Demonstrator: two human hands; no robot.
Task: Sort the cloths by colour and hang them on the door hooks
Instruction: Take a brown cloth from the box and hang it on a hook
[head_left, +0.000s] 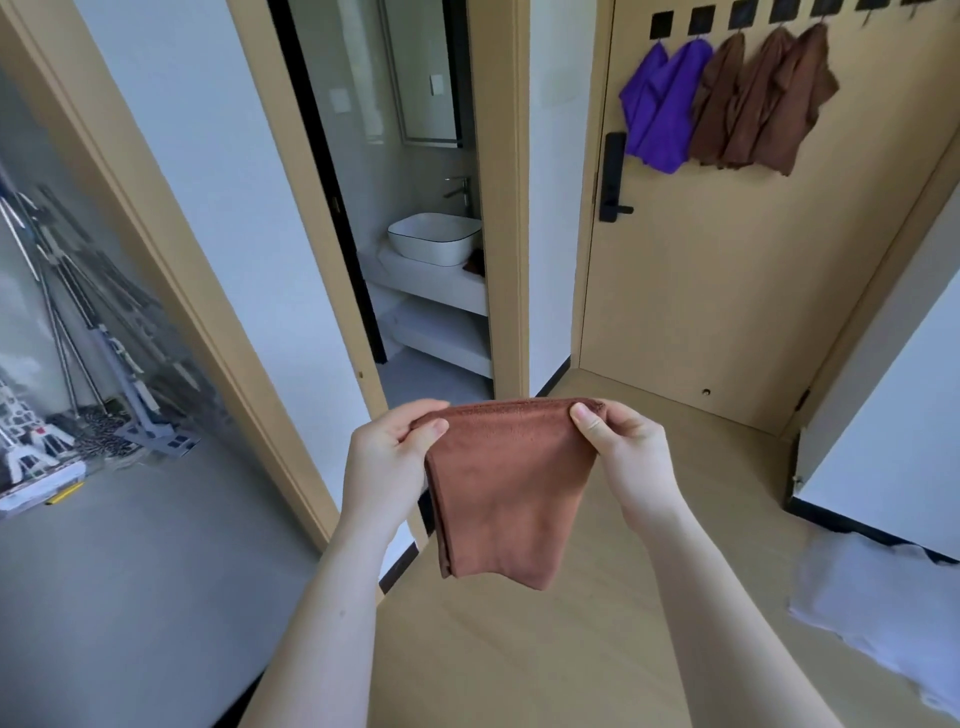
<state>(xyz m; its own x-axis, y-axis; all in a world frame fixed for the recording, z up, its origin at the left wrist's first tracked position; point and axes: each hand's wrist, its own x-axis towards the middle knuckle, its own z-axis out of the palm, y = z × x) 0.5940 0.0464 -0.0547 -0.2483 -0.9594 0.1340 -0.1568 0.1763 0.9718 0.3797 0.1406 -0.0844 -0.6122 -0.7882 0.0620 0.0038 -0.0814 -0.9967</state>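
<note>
one rust cloth (509, 488) hangs folded between two hands, a little below the centre. the left hand (387, 457) pinches its top left corner and the right hand (623, 452) its top right corner, so the fingers (587, 421) of both are closed on the upper edge. on the door (727, 286) at 1 o'clock hang five cloths: two purple cloths (660, 109), then three brown cloths (763, 104) touching them on the right. the five hang from black hooks (701, 22), one on each; two more show at the top edge. one black lock (613, 176) sits on the door's left side. the floor (519, 649) is pale wood. at 12 o'clock an open doorway shows one white basin (434, 239) on a counter (415, 280).
</note>
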